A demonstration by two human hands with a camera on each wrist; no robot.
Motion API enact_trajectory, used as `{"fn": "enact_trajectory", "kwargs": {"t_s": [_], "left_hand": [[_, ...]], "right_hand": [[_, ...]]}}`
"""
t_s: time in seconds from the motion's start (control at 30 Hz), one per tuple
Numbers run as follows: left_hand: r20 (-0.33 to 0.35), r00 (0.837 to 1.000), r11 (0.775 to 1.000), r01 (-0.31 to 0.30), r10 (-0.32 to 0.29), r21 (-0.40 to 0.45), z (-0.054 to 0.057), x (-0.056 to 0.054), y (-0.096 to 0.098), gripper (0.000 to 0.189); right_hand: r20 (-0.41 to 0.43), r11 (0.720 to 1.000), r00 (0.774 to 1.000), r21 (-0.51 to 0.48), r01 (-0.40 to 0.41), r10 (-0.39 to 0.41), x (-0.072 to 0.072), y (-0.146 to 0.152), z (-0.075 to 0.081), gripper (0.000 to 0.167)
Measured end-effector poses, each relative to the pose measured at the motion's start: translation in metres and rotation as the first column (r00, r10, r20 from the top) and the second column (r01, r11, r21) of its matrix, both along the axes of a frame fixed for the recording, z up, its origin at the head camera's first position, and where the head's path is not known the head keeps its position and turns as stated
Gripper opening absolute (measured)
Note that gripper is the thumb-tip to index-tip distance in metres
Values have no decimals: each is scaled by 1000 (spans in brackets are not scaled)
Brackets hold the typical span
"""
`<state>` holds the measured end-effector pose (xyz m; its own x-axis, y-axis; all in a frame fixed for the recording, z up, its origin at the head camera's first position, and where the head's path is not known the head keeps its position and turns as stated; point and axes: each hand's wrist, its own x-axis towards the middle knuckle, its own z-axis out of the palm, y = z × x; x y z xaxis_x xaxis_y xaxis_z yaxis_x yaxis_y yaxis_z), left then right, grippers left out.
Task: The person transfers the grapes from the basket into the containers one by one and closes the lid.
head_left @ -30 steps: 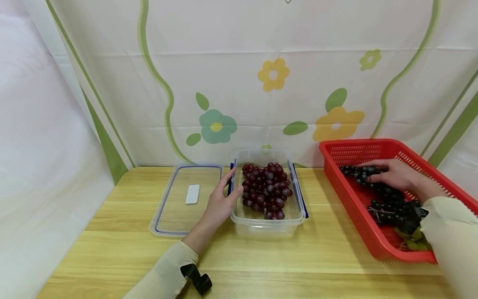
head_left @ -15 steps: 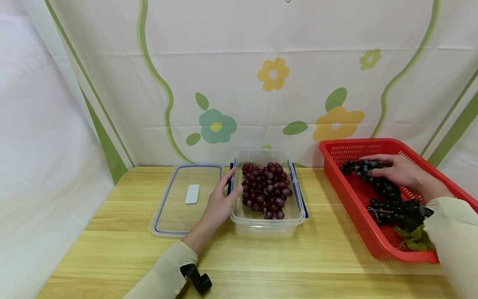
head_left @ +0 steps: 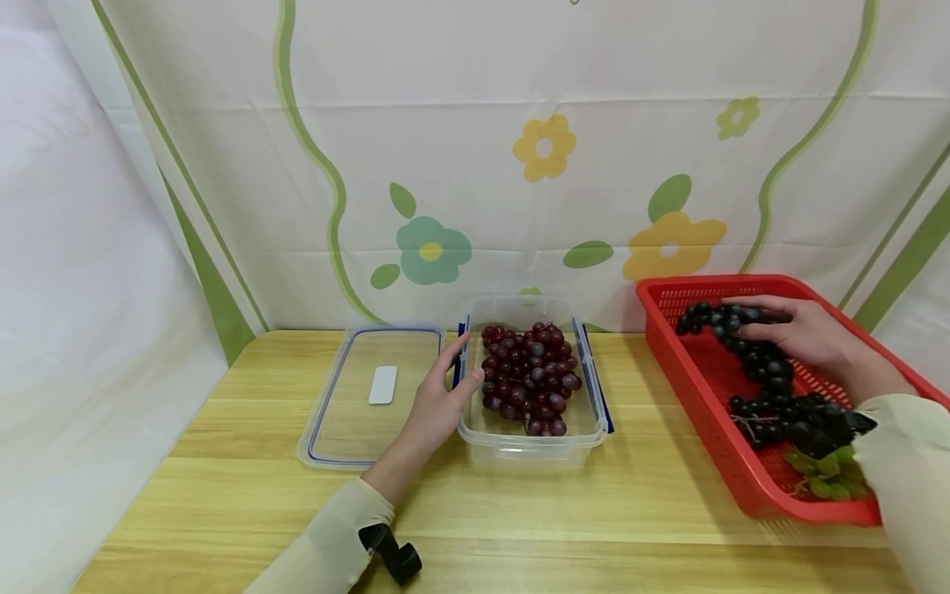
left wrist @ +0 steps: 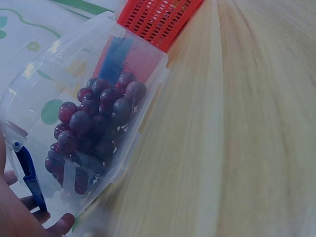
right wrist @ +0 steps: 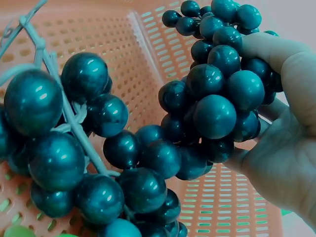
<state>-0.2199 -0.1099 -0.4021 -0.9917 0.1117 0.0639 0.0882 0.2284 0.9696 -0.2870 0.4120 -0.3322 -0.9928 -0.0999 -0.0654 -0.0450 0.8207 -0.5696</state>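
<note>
My right hand (head_left: pixel 812 338) grips the upper end of a bunch of black grapes (right wrist: pixel 207 113), with the fingers on one side and the thumb on the other. The bunch trails down into the red basket (head_left: pixel 731 450), where more black grapes (head_left: pixel 790 421) lie. My left hand (head_left: pixel 434 408) rests against the left side of a clear plastic container (head_left: pixel 534 450), its fingers beside the blue latch (left wrist: pixel 30 180) and its thumb at the rim. Inside the container lies a bunch of dark red grapes (head_left: pixel 530 375).
Left of the container, a clear lid (head_left: pixel 337 412) with a blue seal lies flat, a white label (head_left: pixel 382 385) on it. Green grapes (head_left: pixel 827 474) sit at the basket's near end. A flowered cloth (head_left: pixel 490 165) hangs behind the wooden table (head_left: pixel 245 495).
My right hand has risen slightly and shifted right, lifting the upper end of the black grape bunch with it. The left hand and the container have stayed put.
</note>
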Motion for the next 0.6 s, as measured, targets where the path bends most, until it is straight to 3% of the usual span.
{"fn": "enact_trajectory", "kwargs": {"t_s": [0.37, 0.6], "left_hand": [[-5, 1000, 1000, 7, -7, 13, 1, 0, 0, 66], [-4, 1000, 1000, 9, -9, 17, 2, 1, 0, 65]], "right_hand": [[-43, 984, 996, -161, 70, -78, 1, -2, 2, 66], [-46, 935, 997, -350, 47, -67, 0, -7, 5, 56]]}}
